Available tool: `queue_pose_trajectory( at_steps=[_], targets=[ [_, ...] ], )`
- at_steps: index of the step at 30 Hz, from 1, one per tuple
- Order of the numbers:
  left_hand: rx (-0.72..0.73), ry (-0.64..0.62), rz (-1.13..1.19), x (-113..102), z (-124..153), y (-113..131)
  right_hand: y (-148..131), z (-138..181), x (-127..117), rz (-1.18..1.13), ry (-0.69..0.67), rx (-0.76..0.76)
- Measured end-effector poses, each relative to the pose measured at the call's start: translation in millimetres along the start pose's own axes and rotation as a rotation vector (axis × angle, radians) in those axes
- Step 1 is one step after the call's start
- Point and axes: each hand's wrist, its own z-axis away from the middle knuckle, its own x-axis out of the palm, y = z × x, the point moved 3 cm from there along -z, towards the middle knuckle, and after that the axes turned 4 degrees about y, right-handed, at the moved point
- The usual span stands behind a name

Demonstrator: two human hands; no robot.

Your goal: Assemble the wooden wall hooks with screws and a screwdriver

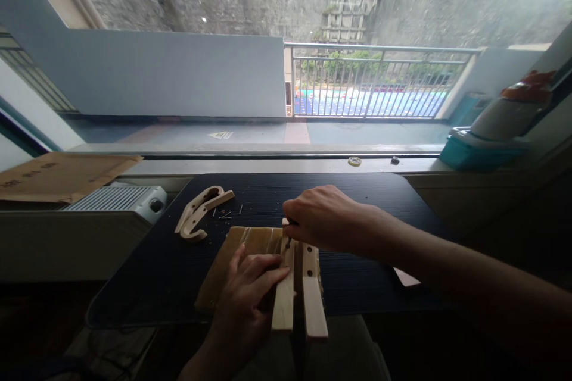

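Note:
My left hand (252, 289) presses its thumb and fingertips on a pale wooden strip (283, 303), steadying it on a brown cardboard box (241, 244). My right hand (319, 214) is closed above the strip's far end. From its fingers a thin dark tool (289, 239) points down at a hole in the wood; its handle is hidden in the hand. Parallel to the strip, on the right, lies a second wooden piece (314, 303) with two dark holes. The near ends of both pieces stick out past the box.
On the dark table (147, 274), curved wooden hooks (196, 220) lie at the back left beside several screws (226, 214). A pale flat object (406, 277) is partly under my right forearm. A tape roll (354, 161) and teal box (473, 152) sit along the windowsill.

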Motion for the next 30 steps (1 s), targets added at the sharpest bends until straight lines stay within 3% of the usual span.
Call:
queue_pose_trajectory(
  at_steps=[8, 13, 24, 30],
  targets=[
    [-0.039, -0.034, -0.004, -3.5, -3.6, 3.6, -2.4, 12.1, -19.1, -0.057, -0.034, -0.125],
    [-0.030, -0.005, -0.002, -2.9, -2.3, 2.3, -4.6, 11.9, -15.8, -0.054, -0.068, -0.158],
    [-0.033, -0.058, 0.013, -5.8, -5.2, 3.3, -0.6, -7.6, 3.3, -0.048, 0.078, 0.009],
    [-0.068, -0.097, -0.027, -9.7, -8.6, 9.2, -4.1, -6.2, -7.9, -0.001, 0.041, 0.010]
  ],
)
